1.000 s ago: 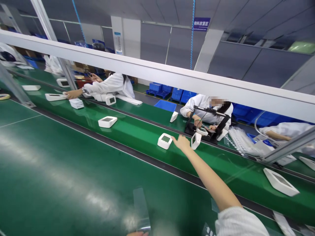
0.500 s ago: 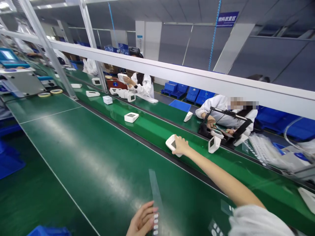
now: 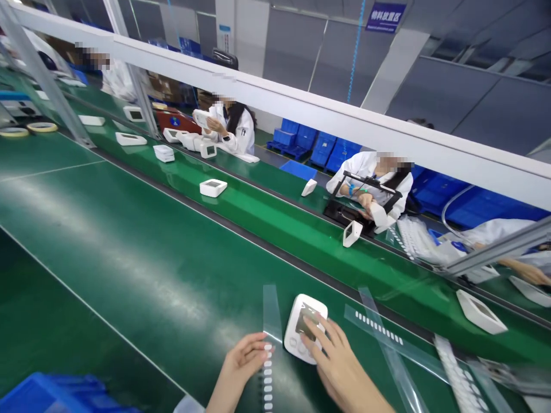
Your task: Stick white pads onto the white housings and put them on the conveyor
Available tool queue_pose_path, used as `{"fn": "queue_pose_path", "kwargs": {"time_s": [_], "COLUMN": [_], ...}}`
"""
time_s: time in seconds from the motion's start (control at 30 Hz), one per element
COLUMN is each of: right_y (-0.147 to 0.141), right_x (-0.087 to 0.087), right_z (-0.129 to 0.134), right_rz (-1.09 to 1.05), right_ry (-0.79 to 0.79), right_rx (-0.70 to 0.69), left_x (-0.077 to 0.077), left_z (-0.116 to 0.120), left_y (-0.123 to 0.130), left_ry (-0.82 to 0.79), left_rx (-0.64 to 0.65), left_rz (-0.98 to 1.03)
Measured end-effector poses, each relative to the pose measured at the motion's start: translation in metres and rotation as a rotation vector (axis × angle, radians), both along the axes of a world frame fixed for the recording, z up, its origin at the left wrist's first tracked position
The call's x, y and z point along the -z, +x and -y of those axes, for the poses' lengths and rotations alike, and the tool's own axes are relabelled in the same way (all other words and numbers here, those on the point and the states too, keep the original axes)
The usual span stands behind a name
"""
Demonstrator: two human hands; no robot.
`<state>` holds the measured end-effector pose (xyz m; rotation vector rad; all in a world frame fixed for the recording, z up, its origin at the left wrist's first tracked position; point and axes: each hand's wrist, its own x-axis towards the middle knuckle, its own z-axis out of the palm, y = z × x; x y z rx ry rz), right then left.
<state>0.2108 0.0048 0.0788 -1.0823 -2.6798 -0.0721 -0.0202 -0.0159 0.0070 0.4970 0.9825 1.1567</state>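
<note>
My left hand [image 3: 247,355] pinches the edge of a clear strip of white oval stickers [image 3: 267,381] low in the middle of the head view. Just right of it, a white monitor [image 3: 297,330] with a grey screen and round buttons lies face up on the green bench. Across its screen and right side, the fingers of my right hand [image 3: 338,358] are curled, hiding part of its face. More sticker strips [image 3: 379,328] and clear film lie to the right of that hand.
Beyond the bench runs a green conveyor [image 3: 258,215] bearing several white monitors [image 3: 213,187]. A metal crossbar [image 3: 279,103] spans above it. Co-workers in white coats [image 3: 243,129] sit on the far side, one behind a black frame [image 3: 365,189]. A blue bin [image 3: 64,393] stands lower left.
My right hand has brought the white monitor from the conveyor back to the bench, beside the sticker strip. My left hand still holds the strip. The view has turned to the right.
</note>
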Motion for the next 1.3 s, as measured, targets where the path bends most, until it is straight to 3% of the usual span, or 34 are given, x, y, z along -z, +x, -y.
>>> {"fn": "queue_pose_path", "kwargs": {"time_s": [0.17,0.3,0.53,0.73,0.87,1.03,1.3], "right_y": [-0.042,-0.061,-0.069,-0.067,-0.051,-0.041,-0.035], "right_x": [0.029,0.042,0.041,0.055,0.055,0.056,0.057], "right_z": [0.045,0.053,0.052,0.057,0.045,0.03,0.024], "right_rz": [-0.693,-0.923,-0.969,-0.895,-0.926,-0.923,-0.802], "right_ry": [-0.118,-0.192,-0.355,-0.304,-0.352,-0.385,-0.462], "right_rx": [0.292,0.487,0.501,0.553,0.687,0.71,0.754], "left_x": [-0.013,-0.018,-0.007,0.006,0.005,0.003,-0.002], "left_z": [0.014,0.022,0.031,0.017,0.001,-0.002,0.0], "left_y": [0.031,0.041,0.037,0.018,0.012,0.029,0.033], "left_ry": [0.007,0.042,0.083,0.038,0.036,0.106,0.054], "left_rx": [0.069,0.042,-0.014,-0.005,0.027,0.17,0.171], "left_rz": [0.119,0.098,-0.006,-0.151,-0.242,-0.234,-0.124]}}
